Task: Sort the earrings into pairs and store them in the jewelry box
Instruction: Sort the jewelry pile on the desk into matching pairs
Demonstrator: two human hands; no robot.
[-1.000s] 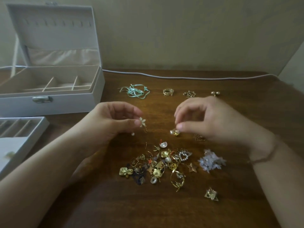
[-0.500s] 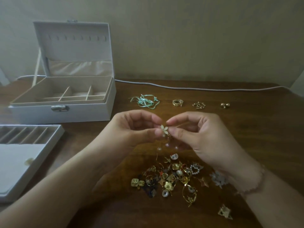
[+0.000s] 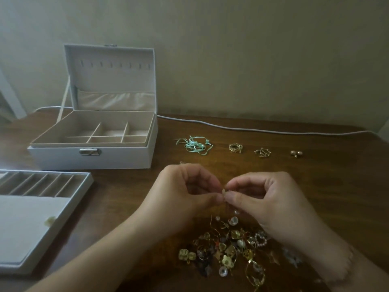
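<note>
My left hand (image 3: pixel 185 192) and my right hand (image 3: pixel 267 201) meet fingertip to fingertip over the wooden table, both pinching a small pale flower earring (image 3: pixel 224 191) with thin dangles hanging below it. Just in front of the hands lies a loose pile of mixed gold and pearl earrings (image 3: pixel 229 249). The white jewelry box (image 3: pixel 94 157) stands open at the back left, its divided compartments showing nothing inside. Along the back are a mint ribbon pair (image 3: pixel 194 145), a gold hoop pair (image 3: pixel 235 148), a gold star-shaped pair (image 3: pixel 262 152) and a pearl stud pair (image 3: pixel 296 153).
A removable white tray (image 3: pixel 80 192) with slotted sections lies at the left edge, a small pale item (image 3: pixel 49 220) on its flat part. A white cable (image 3: pixel 263 130) runs along the table's back edge by the wall. My right forearm covers part of the pile's right side.
My right hand came over from the pile to meet my left hand, and both now pinch the flower earring. The camera has tilted up, showing more of the box and wall.
</note>
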